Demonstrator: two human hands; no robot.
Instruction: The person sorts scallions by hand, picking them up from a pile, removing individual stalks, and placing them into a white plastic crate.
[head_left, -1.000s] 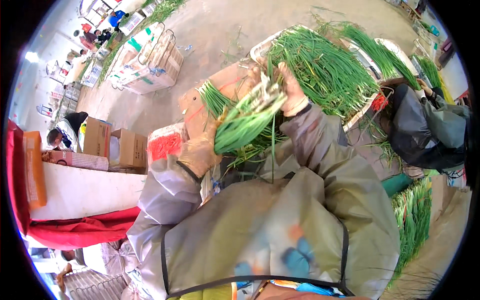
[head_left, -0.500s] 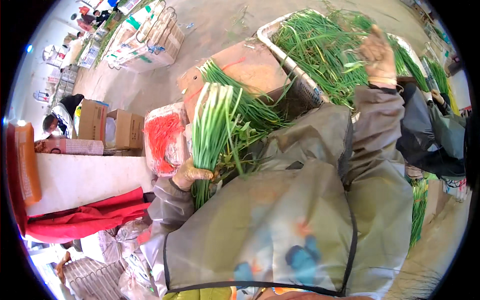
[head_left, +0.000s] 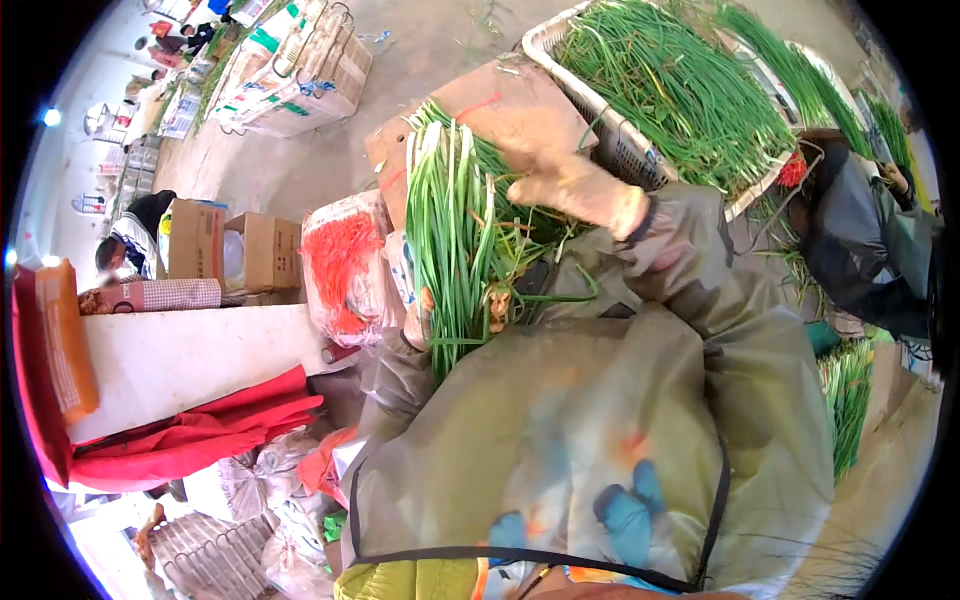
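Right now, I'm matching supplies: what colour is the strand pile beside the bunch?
Bright red strands, best seen in the head view.

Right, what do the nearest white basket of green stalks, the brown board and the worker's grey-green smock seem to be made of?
Basket: probably moulded plastic, dull-finished, given its rim and regular wall holes.
Board: perhaps wood or stiff card; its flat, matte brown face leaves it open.
Smock: likely plastic film or coated cloth, slightly glossy, with shiny creases and colours showing hazily through.
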